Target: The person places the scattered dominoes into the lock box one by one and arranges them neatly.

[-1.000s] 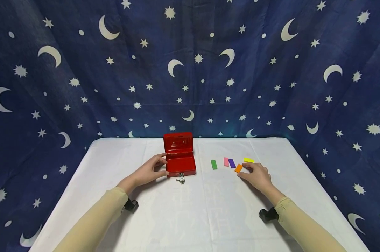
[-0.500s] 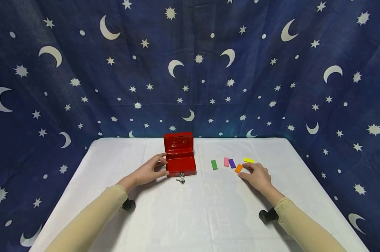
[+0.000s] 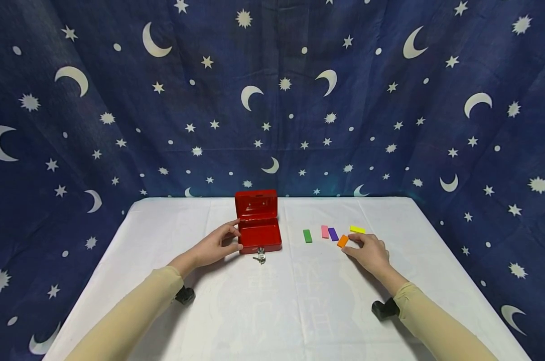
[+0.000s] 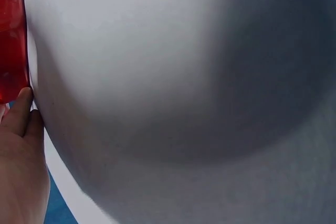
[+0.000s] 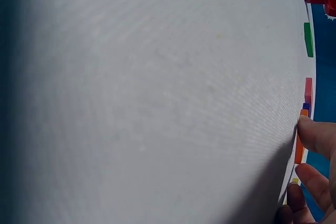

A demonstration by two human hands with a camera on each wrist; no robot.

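Observation:
A small red cash box (image 3: pixel 270 247) stands with its lid (image 3: pixel 256 204) raised, its inside bare in the head view. At its left side, my left hand (image 3: pixel 211 246) holds it, the thumb at the front corner and the fingers toward the hinge. Keys (image 3: pixel 261 256) hang from the lock at the front. My right hand (image 3: pixel 371 254) pinches an orange block (image 3: pixel 343 241) between thumb and index finger, close over the table. Just left of that block lie a purple block (image 3: pixel 333 234) and a pink block (image 3: pixel 324 231). In the right wrist view the orange block (image 5: pixel 300 148) shows beside the thumb.
A green block (image 3: pixel 307 236) lies between the box and the pink block. Behind the right hand's fingertips is a yellow block (image 3: pixel 357 229). White cloth covers the table (image 3: pixel 272 311), and a dark blue curtain (image 3: pixel 227 150) with moons and stars rises behind it.

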